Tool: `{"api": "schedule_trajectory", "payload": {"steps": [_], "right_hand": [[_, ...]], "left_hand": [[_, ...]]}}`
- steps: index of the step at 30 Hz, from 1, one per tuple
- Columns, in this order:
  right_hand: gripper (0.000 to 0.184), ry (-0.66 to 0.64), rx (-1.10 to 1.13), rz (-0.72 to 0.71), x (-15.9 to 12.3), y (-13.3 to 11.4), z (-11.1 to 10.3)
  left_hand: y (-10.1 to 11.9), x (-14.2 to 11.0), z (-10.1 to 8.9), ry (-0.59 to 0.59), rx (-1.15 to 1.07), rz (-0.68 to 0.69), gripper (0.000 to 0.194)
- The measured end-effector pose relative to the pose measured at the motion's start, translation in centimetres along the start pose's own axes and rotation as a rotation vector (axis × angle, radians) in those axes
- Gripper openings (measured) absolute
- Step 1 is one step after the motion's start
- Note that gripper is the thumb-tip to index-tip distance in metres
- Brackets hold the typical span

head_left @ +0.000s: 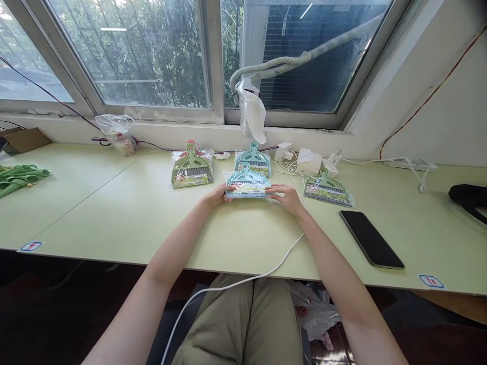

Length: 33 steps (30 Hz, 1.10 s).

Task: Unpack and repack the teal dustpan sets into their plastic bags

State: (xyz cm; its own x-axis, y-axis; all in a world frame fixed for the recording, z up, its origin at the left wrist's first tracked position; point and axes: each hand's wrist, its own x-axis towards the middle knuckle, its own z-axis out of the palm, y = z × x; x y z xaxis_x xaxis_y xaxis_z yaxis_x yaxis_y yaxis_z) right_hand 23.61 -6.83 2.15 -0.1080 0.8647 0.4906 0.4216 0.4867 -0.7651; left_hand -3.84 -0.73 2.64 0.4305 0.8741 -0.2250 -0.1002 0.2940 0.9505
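Note:
A light blue mini dustpan and brush set (247, 186) in clear plastic wrap is held between my two hands, just above or on the table. My left hand (218, 194) grips its left edge, thumb on top. At its right edge, the fingers of my right hand (286, 197) are pressed on the wrap. Right behind it lies another blue wrapped set (254, 156), partly covered. To the left is a green wrapped set (193, 170) with a red one (191, 142) peeking out behind. A further green set (327, 188) lies beyond my right hand.
A black phone (371, 239) lies at right on the pale table (114, 223). A white cable (266, 274) crosses the front edge. Chargers (309, 161), a power strip (411, 163), a plastic bag (117, 133), a cardboard box (26, 140) and green strips (23, 176) stand around the back and left.

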Motion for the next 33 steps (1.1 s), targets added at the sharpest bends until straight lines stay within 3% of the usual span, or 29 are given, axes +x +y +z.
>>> {"api": "schedule_trajectory", "payload": {"steps": [5, 16, 21, 25, 31, 33], "right_hand": [[0.001, 0.064, -0.062, 0.029, -0.1, 0.3, 0.1], [0.01, 0.073, -0.298, -0.019, 0.0, 0.3, -0.2], [0.013, 0.159, -0.341, -0.066, -0.3, -0.2, 0.4], [0.013, 0.24, -0.301, -0.092, -0.4, -0.6, 0.6], [0.011, 0.25, -0.113, -0.017, -0.4, -0.8, 0.8], [0.024, 0.268, 0.041, 0.077, -0.4, -0.7, 0.9]], "left_hand": [[0.2, -0.1, 0.0, -0.035, 0.064, -0.027, 0.02], [0.5, -1.2, 0.0, -0.168, 0.203, -0.028, 0.053], [0.2, -1.0, -0.4, -0.276, 0.218, 0.031, 0.054], [0.1, -1.0, -0.3, -0.288, 0.225, 0.06, 0.05], [0.1, -1.1, -0.2, -0.264, 0.257, 0.092, 0.056], [0.1, -1.2, -0.1, -0.267, 0.266, 0.103, 0.061]]}}
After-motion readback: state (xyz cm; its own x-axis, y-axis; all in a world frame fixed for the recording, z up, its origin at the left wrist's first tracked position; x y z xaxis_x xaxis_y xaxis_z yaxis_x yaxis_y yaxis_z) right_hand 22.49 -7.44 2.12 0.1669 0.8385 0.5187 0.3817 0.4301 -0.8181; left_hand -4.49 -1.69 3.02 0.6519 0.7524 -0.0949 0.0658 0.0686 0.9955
